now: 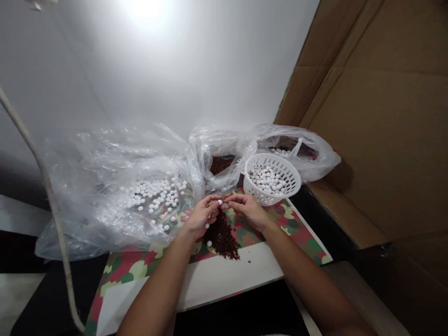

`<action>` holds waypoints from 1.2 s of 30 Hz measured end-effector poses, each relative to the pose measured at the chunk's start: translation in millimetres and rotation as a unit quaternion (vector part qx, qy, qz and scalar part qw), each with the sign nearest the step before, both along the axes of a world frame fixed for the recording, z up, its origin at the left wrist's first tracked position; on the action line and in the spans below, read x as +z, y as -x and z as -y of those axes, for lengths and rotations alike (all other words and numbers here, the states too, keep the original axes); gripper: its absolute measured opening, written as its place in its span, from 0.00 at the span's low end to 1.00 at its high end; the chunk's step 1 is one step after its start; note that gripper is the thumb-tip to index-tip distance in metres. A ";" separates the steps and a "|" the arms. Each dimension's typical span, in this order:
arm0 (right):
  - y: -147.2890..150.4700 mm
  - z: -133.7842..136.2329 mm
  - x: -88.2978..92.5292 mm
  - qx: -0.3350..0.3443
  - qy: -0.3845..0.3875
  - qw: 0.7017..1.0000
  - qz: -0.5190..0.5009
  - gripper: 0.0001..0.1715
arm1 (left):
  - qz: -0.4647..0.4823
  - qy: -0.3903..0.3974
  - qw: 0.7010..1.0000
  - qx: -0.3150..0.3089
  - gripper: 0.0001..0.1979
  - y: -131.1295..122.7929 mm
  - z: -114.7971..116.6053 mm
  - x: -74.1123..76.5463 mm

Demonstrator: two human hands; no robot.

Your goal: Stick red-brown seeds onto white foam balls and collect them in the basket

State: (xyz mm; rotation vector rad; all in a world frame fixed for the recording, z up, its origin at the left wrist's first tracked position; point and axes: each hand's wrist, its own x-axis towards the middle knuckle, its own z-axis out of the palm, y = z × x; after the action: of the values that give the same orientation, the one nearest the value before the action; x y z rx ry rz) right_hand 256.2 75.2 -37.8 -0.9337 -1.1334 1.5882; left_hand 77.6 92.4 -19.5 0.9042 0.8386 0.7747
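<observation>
My left hand [201, 218] is closed, with a small white ball [220, 202] pinched at its fingertips. More white balls show by its palm and fingers, one of them loose below the hand [209, 243]. My right hand [250, 211] meets the left one at the pinched ball, its thumb and forefinger pressed together. What lies between those fingertips is too small to make out. Under both hands spreads a heap of dark red-brown small pieces [224, 239]. To the right stands a white slotted basket [297, 182] holding many white balls, some with reddish spots.
A large clear plastic bag [84, 219] with white balls lies at the left. Behind the heap, another open bag [199, 144] holds red-brown pieces; a third bag [327, 156] sits behind the basket. Cardboard [392, 116] rises at the right. A pale cord [52, 200] hangs at the left.
</observation>
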 end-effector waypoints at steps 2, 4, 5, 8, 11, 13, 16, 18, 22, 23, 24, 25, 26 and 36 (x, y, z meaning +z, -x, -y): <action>2.0 0.6 0.4 -0.027 -0.024 0.999 0.023 0.24 | -0.005 -0.004 1.000 0.014 0.19 -0.3 -0.8 -1.0; 3.5 1.0 0.5 -0.056 -0.044 0.997 0.039 0.22 | -0.008 -0.009 1.000 0.028 0.19 -0.6 -1.5 -1.5; 3.8 1.1 0.7 -0.068 -0.058 0.995 0.049 0.21 | -0.009 -0.011 0.999 0.033 0.19 -0.8 -1.7 -1.6; 3.4 1.4 1.7 -0.101 -0.113 0.983 0.109 0.18 | -0.015 -0.016 0.999 0.034 0.19 -1.4 -1.4 -1.7; 3.3 1.8 2.8 -0.110 -0.134 0.970 0.172 0.16 | -0.024 -0.023 0.999 0.027 0.19 -2.2 -0.6 -2.2; 4.4 1.9 2.6 -0.097 -0.137 0.969 0.179 0.16 | -0.029 -0.028 0.999 0.027 0.19 -2.6 -0.1 -2.5; 6.8 1.6 0.3 -0.096 -0.139 0.970 0.177 0.17 | -0.037 -0.032 0.998 0.032 0.19 -3.2 0.7 -2.2; 8.2 1.3 -1.4 -0.104 -0.141 0.969 0.177 0.17 | -0.040 -0.032 0.998 0.036 0.19 -3.5 1.1 -1.8; 9.8 1.2 -1.9 -0.113 -0.141 0.968 0.175 0.17 | -0.051 -0.039 0.997 0.034 0.19 -3.4 1.4 -2.0; 10.0 1.4 -1.5 -0.115 -0.140 0.968 0.175 0.18 | -0.054 -0.044 0.997 0.032 0.18 -3.2 1.5 -2.2; 10.3 1.6 -1.2 -0.117 -0.140 0.968 0.173 0.18 | -0.057 -0.049 0.997 0.030 0.18 -3.0 1.5 -2.5; 10.6 1.9 -1.1 -0.118 -0.139 0.968 0.170 0.18 | -0.061 -0.054 0.996 0.028 0.18 -2.9 1.6 -2.8; 11.0 2.0 -1.2 -0.117 -0.139 0.969 0.167 0.18 | -0.064 -0.058 0.996 0.027 0.18 -2.8 1.7 -3.0; 6.8 0.7 -4.0 -0.098 -0.184 0.964 0.166 0.18 | -0.082 -0.059 0.995 -0.008 0.19 -2.8 4.4 0.7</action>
State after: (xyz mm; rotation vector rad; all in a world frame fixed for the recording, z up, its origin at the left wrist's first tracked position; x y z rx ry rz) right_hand 249.5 74.5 -41.8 -1.0449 -1.4587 1.0346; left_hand 80.4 88.0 -18.7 1.0899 0.9351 0.7485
